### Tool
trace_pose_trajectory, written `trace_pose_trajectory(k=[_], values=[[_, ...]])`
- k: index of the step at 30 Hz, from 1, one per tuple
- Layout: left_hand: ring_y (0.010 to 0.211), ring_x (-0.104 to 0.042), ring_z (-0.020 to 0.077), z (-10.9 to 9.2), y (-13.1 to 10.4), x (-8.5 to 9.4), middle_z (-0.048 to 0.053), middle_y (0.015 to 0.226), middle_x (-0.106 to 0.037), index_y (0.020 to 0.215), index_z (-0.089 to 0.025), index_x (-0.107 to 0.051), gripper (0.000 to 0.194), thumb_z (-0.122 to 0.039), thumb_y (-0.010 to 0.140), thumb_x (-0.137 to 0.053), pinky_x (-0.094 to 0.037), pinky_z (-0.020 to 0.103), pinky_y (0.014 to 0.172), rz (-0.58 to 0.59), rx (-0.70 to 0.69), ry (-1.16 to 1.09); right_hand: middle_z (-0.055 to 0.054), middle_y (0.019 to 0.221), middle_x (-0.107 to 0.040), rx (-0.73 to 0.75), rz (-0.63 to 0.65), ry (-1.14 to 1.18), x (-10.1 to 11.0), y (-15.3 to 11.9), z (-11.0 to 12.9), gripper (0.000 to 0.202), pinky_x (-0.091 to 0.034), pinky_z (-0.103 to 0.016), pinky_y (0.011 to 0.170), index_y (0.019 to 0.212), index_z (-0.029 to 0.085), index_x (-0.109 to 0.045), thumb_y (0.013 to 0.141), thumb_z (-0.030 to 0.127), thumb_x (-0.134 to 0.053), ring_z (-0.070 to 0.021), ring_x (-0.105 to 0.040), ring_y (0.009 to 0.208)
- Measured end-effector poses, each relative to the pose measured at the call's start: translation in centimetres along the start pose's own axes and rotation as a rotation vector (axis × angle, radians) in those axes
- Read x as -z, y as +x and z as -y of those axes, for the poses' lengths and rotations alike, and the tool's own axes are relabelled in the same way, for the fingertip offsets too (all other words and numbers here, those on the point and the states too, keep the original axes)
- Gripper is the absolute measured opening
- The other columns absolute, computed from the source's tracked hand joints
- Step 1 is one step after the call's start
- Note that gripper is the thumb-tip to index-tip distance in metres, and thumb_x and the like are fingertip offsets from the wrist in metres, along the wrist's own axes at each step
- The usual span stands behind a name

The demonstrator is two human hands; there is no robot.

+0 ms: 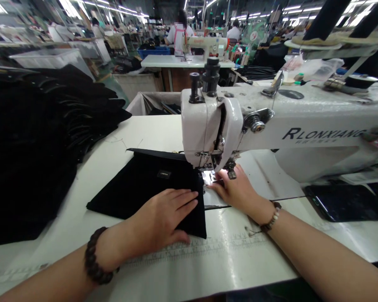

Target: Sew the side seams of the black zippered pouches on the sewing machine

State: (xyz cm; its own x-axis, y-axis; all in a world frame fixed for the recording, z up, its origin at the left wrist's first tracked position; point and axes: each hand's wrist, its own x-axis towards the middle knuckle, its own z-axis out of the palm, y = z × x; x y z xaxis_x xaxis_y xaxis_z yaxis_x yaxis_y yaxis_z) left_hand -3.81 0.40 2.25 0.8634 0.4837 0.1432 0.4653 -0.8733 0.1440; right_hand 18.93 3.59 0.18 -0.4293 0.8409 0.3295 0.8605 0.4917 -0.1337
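A black fabric piece (135, 184) with a small label (164, 174) lies on the white table, its right edge beside the needle area of a white sewing machine (208, 121). My left hand (164, 214) rests on the fabric's lower right part, fingers stretched out and thumb apart. Just right of the needle area is my right hand (239, 188), its thumb and index finger near the lit metal presser area (208, 178). The machine head partly hides those fingertips, and whatever they may hold is too small to make out.
A tall heap of black pieces (34, 138) covers the table's left side. A dark phone (349, 203) lies at the right. Behind the table stand a bin (140, 104) and another sewing machine (204, 44), with a person (178, 37) beyond.
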Motion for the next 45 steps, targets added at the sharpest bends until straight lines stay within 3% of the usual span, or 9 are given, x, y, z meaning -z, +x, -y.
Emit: trace_pose_trajectory(k=[4, 8, 13, 16, 22, 25, 29, 45], values=[[0.106, -0.054, 0.0258, -0.6, -0.2, 0.0, 0.014, 0.115, -0.059, 0.11, -0.009, -0.057, 0.035, -0.032, 0.086, -0.049, -0.048, 0.041, 0.087, -0.083, -0.013, -0.082, -0.005, 0.069, -0.054, 0.227, 0.086, 0.034, 1.2, -0.6, 0.2, 0.021, -0.032, -0.029, 0.061, 0.07, 0.014, -0.056, 0.085, 0.027, -0.051, -0.0166, -0.043, 0.066], [0.092, -0.062, 0.0171, -0.5, 0.0, 0.3, 0.01, 0.1, -0.066, 0.103, -0.01, -0.061, 0.028, -0.019, 0.088, -0.039, -0.052, 0.028, 0.081, -0.238, 0.063, -0.223, -0.003, 0.065, -0.052, 0.51, 0.117, 0.123, 2.8, -2.2, 1.1, 0.028, -0.033, -0.028, 0.058, 0.071, 0.014, -0.058, 0.091, 0.025, -0.041, -0.0146, -0.043, 0.061], [0.079, -0.065, 0.0162, -0.2, 0.3, 1.0, 0.006, 0.089, -0.068, 0.093, -0.012, -0.064, 0.026, -0.021, 0.087, -0.041, -0.054, 0.024, 0.075, -0.429, 0.325, -0.288, -0.003, 0.068, -0.057, 0.554, 0.145, 0.144, 2.9, -4.6, 2.9, 0.029, -0.037, -0.029, 0.056, 0.106, 0.007, -0.054, 0.09, 0.029, -0.043, -0.0147, -0.048, 0.061], [0.081, -0.065, 0.0163, -0.2, 0.5, 1.6, 0.005, 0.092, -0.068, 0.094, -0.013, -0.064, 0.023, -0.021, 0.086, -0.043, -0.053, 0.024, 0.078, -0.485, 0.343, -0.264, -0.002, 0.066, -0.058, 0.532, 0.255, 0.145, 2.6, -5.3, 3.3, 0.035, -0.037, -0.029, 0.056, 0.11, 0.008, -0.053, 0.089, 0.034, -0.044, -0.0153, -0.05, 0.06], [0.089, -0.062, 0.0158, -1.6, 0.6, 1.0, 0.009, 0.095, -0.067, 0.095, -0.01, -0.062, 0.022, -0.012, 0.083, -0.044, -0.053, 0.025, 0.08, -0.382, 0.003, -0.216, -0.001, 0.065, -0.058, 0.549, 0.319, 0.122, 2.7, -5.4, 3.3, 0.033, -0.034, -0.03, 0.054, 0.109, 0.01, -0.054, 0.09, 0.035, -0.043, -0.016, -0.051, 0.06], [0.09, -0.062, 0.0184, -2.2, 0.4, -0.3, 0.012, 0.095, -0.067, 0.093, -0.009, -0.061, 0.02, -0.011, 0.083, -0.044, -0.054, 0.031, 0.079, -0.348, -0.117, -0.154, -0.001, 0.062, -0.056, 0.545, 0.304, 0.119, 2.7, -5.3, 3.3, 0.027, -0.032, -0.029, 0.053, 0.094, 0.012, -0.057, 0.09, 0.035, -0.042, -0.0156, -0.05, 0.059], [0.088, -0.063, 0.0199, -2.3, 0.3, -1.5, 0.013, 0.093, -0.067, 0.093, -0.007, -0.061, 0.019, -0.01, 0.082, -0.046, -0.055, 0.033, 0.078, -0.355, -0.168, -0.108, -0.001, 0.06, -0.055, 0.546, 0.303, 0.115, 2.6, -5.2, 3.3, 0.026, -0.031, -0.03, 0.054, 0.076, 0.016, -0.054, 0.09, 0.035, -0.043, -0.0151, -0.049, 0.058], [0.091, -0.061, 0.0208, -2.3, 0.0, -2.2, 0.012, 0.095, -0.066, 0.093, -0.005, -0.061, 0.017, -0.009, 0.084, -0.048, -0.052, 0.032, 0.083, -0.316, -0.245, -0.022, 0.0, 0.059, -0.053, 0.615, 0.371, 0.175, 2.8, -5.0, 2.9, 0.031, -0.029, -0.029, 0.055, 0.071, 0.015, -0.053, 0.092, 0.035, -0.039, -0.0138, -0.046, 0.057]])
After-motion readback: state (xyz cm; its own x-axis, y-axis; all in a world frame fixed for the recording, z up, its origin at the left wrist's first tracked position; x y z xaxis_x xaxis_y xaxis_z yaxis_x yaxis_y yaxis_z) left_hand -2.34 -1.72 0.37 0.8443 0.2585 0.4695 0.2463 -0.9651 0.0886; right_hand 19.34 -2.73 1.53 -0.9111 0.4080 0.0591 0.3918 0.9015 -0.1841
